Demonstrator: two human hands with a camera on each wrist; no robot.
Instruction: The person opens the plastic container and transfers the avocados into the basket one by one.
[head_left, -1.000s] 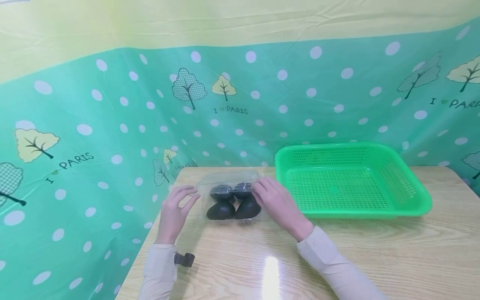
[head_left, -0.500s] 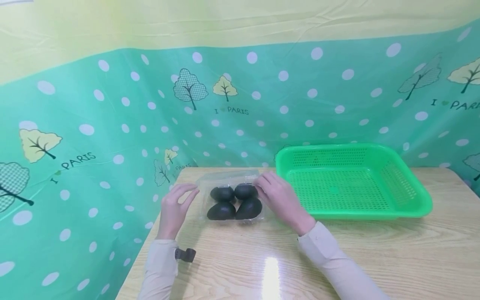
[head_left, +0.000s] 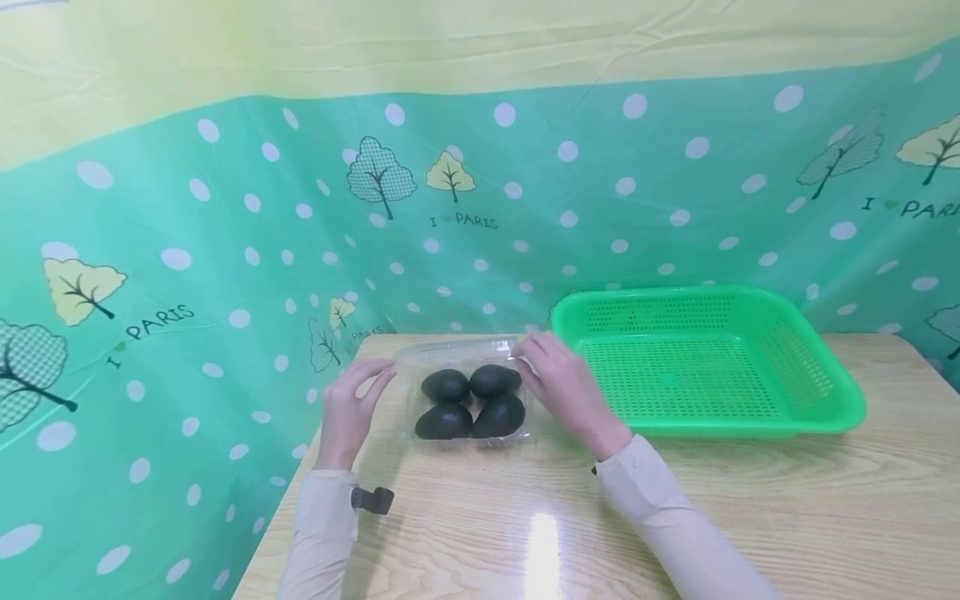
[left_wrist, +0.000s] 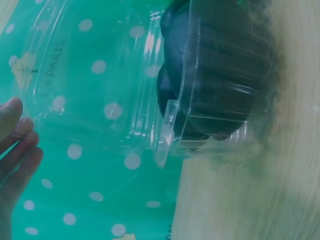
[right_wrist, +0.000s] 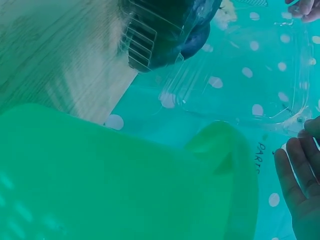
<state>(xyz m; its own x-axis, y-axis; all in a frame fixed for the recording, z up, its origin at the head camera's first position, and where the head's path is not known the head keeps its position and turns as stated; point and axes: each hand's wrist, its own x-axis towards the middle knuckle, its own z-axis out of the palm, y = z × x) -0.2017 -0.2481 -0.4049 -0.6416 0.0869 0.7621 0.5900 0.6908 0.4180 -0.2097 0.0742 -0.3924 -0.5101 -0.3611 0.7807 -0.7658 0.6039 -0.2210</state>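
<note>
A clear plastic clamshell box [head_left: 409, 417] stands on the table, with several dark, pear-shaped fruits like avocados [head_left: 498, 417] inside. Its hinged lid [head_left: 457, 350] is raised at the back, tilted up off the fruits. My left hand [head_left: 347, 421] pinches the lid's left corner between thumb and fingers; the left wrist view shows these fingers [left_wrist: 20, 155] at the lid's edge. At the opposite corner, my right hand [head_left: 566, 396] pinches the lid too, its thumb partly cut off in the right wrist view. Neither hand touches the fruits.
Right of the box sits a green perforated plastic basket [head_left: 825, 367], close beside my right hand. The wooden table [head_left: 450, 517] ends at a polka-dot curtain [head_left: 480, 283] behind and to the left.
Both hands have moved slightly up and away, swinging the lid back from over the fruits, which now show fully. The basket and the box's base stay in place.
</note>
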